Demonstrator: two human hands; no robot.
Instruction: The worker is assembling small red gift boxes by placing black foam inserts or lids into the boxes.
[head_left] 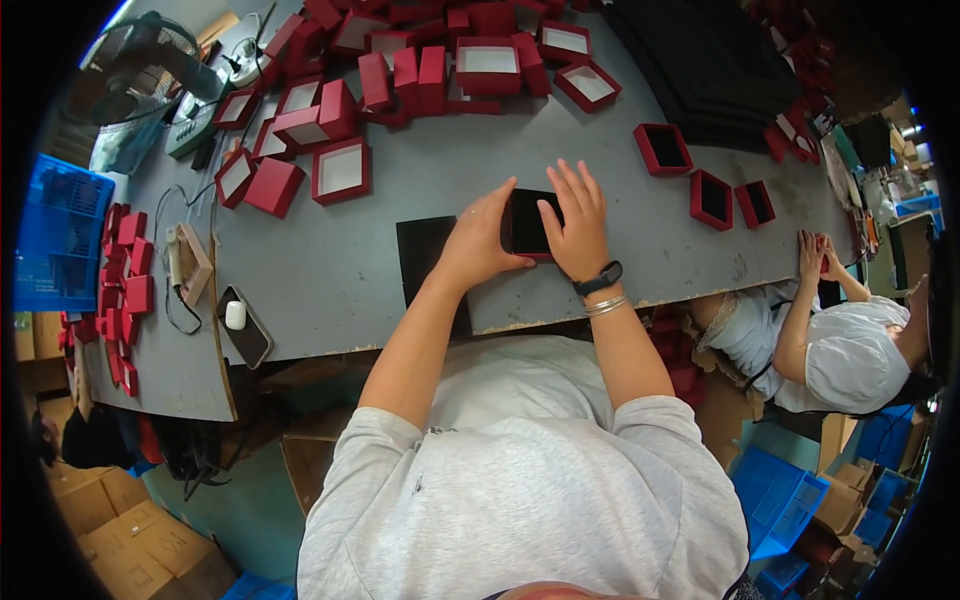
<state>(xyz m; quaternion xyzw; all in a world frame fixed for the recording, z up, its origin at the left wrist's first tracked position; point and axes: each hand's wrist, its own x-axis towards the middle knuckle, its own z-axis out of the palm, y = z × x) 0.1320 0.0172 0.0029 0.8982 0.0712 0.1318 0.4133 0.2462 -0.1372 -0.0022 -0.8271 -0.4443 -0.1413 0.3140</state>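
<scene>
A small red box with a black inside [528,222] lies on the grey table in front of me. My left hand [482,240] is closed round its left side, fingertips at the far edge and thumb along the near edge. My right hand [578,228] lies against the right side with its fingers stretched out. Its thumb reaches over the black inside. Much of the box's right wall is hidden by that hand. Just left of the box, partly under my left forearm, is a flat black sheet [420,255].
Many red boxes with white insides [488,60] crowd the far table. Several black-lined boxes [711,198] stand to the right, near a stack of black sheets [700,75]. A phone [250,342], a glue gun [176,262] and its cable lie left. A co-worker [850,350] sits at right.
</scene>
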